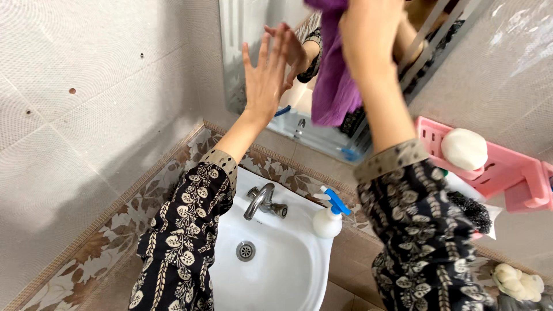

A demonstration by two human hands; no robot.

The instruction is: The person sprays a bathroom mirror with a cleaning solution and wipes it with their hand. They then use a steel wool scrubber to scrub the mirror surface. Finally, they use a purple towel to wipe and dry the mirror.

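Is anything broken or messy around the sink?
Nothing looks broken or spilled. The white spray bottle with the blue trigger stands upright on the white ceramic sink. The grey tiled wall does have a few small bare holes, which look slightly odd.

The scene is brightly and evenly lit, with soft daylight-like light that seems to come from the upper right, where the glossy wall tiles [512, 52] show pale glare. A broad soft shadow falls across the left wall [75, 190] and border tiles below the raised arms. The right hand [368, 34] and purple cloth [337, 86] are slightly motion-blurred, and straight lines bow toward the edges from a wide lens.
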